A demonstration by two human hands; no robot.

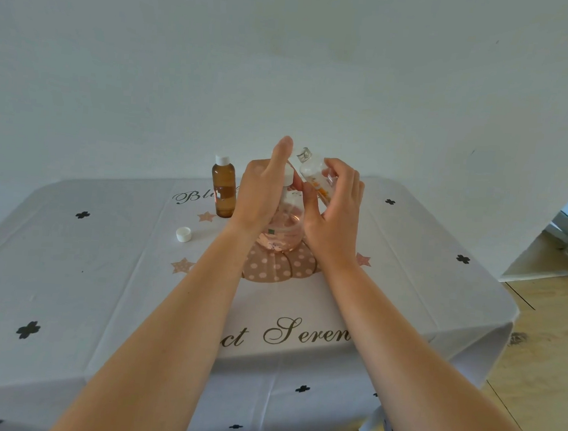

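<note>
Nearest the camera, script on the tablecloth (66, 283) is read as "ct Seren", the rest being cut off by the forearms. Black clover marks, tan stars and a dotted tan motif are printed on it too.

Further in, left of centre, a loose cap (183, 234) is seen lying on the cloth, white, open side tipped to the right.

At centre, the pink bottle (283, 229) is stood upright on the dotted motif, approx. half full of pink liquid. A small green mark is seen on its label; the text is too small to be read. Its white cap (289, 175) is seated on the neck.

The L hand (260, 193) is laid against that neck and cap, thumb straight up. Its fingers are hidden behind the hand, so whether they are closed round the neck cannot be told.

The small clear bottle (314, 173) is clasped in the R hand (337, 212) just right of the cap, tilted, mouth open and pointed up-left. It bears an orange print, illegible.

Judged step: the pink bottle is being uncapped ahead of a transfer w/ the small one. Next, the cap probably has to be twisted off while the base is kept steady, then the two mouths lined up w/o spilling.

Behind, left, an amber bottle (223, 193) w/ white cap is stood; no label is legible. "Bl" of a 2nd script line is read beside it.
</note>
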